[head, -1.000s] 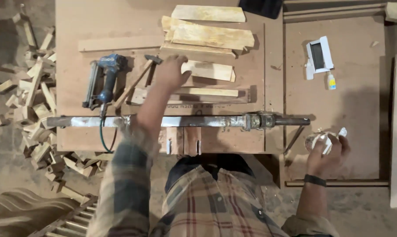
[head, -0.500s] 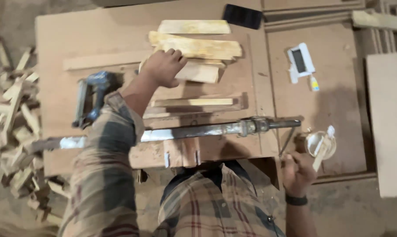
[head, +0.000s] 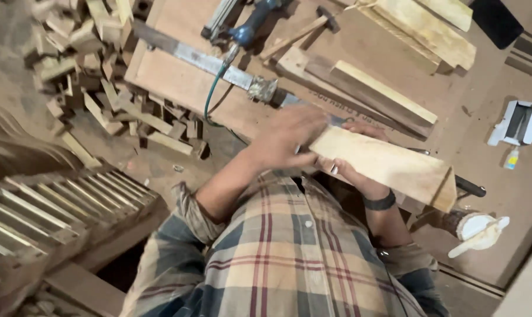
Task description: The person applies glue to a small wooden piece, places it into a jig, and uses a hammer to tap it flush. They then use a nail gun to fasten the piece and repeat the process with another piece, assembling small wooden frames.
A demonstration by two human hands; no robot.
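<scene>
While our left hand (head: 286,138) presses down over the near end of the pale wooden block (head: 383,167), our right hand (head: 351,173) cups it from beneath, fingers curled against it, though the blur hides their tips. We hold it just above the long bar clamp (head: 219,63) on the workbench (head: 172,82), glue pot (head: 474,228) nearby.

Pale yellow rectangular wooden block (head: 389,166), darker brown at its cut end. Plaid cotton shirt (head: 289,258): cream, grey-blue and red stripes. Black band on wrist (head: 378,202). Blue nail gun (head: 251,23) with green curling hose (head: 214,88). Grey steel bar clamp (head: 195,57). White small pot (head: 474,226). Reddish-brown flat workbench board (head: 178,88). Tan scattered wood offcuts (head: 95,88).
</scene>
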